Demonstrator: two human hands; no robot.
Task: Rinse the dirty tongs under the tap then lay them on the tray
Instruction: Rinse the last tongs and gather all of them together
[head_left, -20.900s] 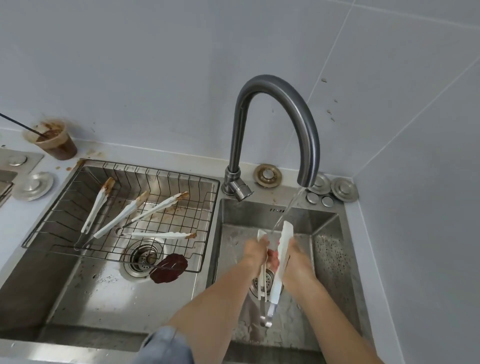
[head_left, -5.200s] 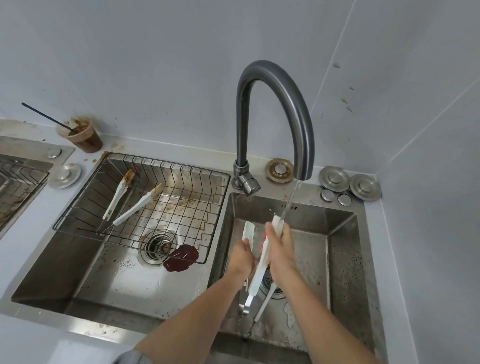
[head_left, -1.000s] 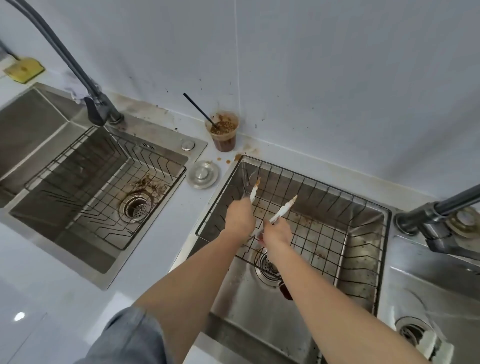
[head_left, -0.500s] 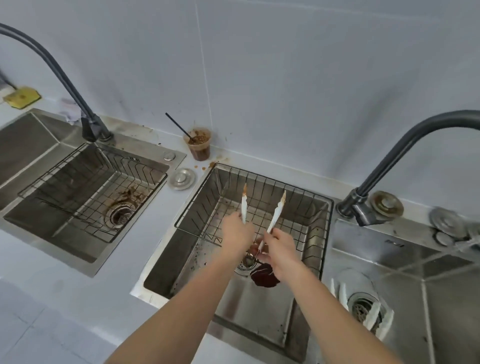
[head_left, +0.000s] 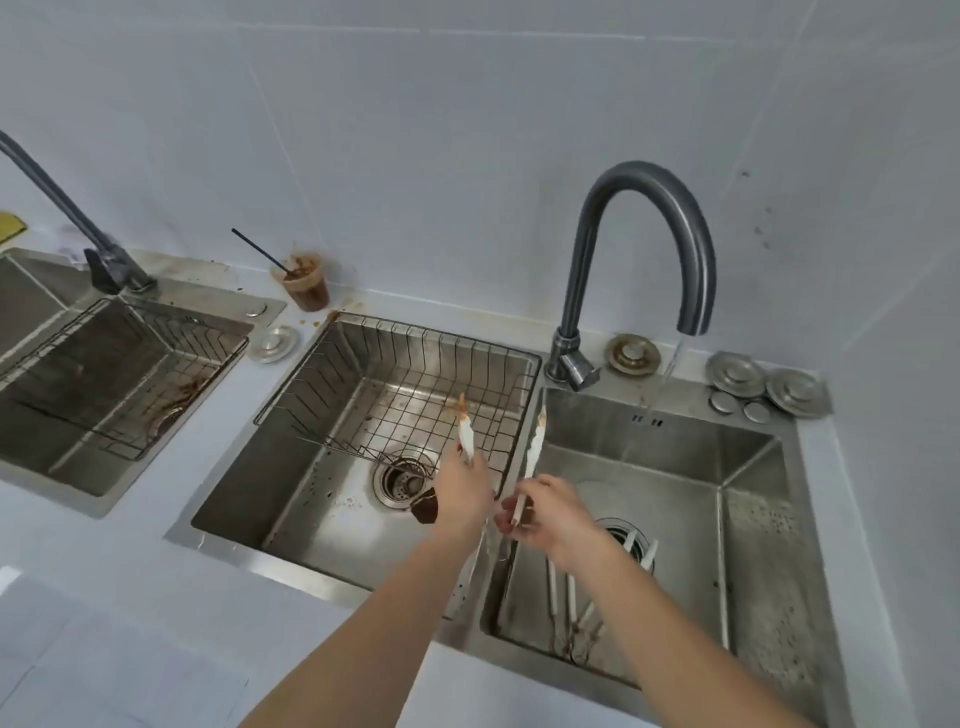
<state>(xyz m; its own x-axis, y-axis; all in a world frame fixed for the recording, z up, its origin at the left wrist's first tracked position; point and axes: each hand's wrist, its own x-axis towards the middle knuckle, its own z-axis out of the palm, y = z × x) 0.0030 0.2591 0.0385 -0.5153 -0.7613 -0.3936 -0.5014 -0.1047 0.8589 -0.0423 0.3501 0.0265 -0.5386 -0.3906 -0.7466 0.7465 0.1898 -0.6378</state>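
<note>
My left hand (head_left: 464, 493) grips white tongs (head_left: 466, 434) with a brown-smeared tip pointing up. My right hand (head_left: 553, 512) grips a second white tong piece (head_left: 535, 447), also brown at the tip. Whether these are two pairs or one spread pair, I cannot tell. Both hands hover over the divider between the middle sink and the right sink (head_left: 753, 519). The curved grey tap (head_left: 696, 249) runs a thin stream of water (head_left: 665, 379) into the right sink, to the right of the tongs. Several white tongs (head_left: 551, 582) lie in that sink by its drain.
A wire basket (head_left: 291, 384) sits in the middle sink with nothing in it; a dark brown blob (head_left: 426, 512) lies by that sink's drain. A sauce cup with a straw (head_left: 306, 283) stands at the wall. Another wire basket (head_left: 156, 374) sits in the far left sink. Metal plugs (head_left: 737, 371) rest behind the right sink.
Both hands lifted the dirty tongs out of the wire basket and carried them right, to the edge of the right sink. The view swung right, bringing the running tap back in.
</note>
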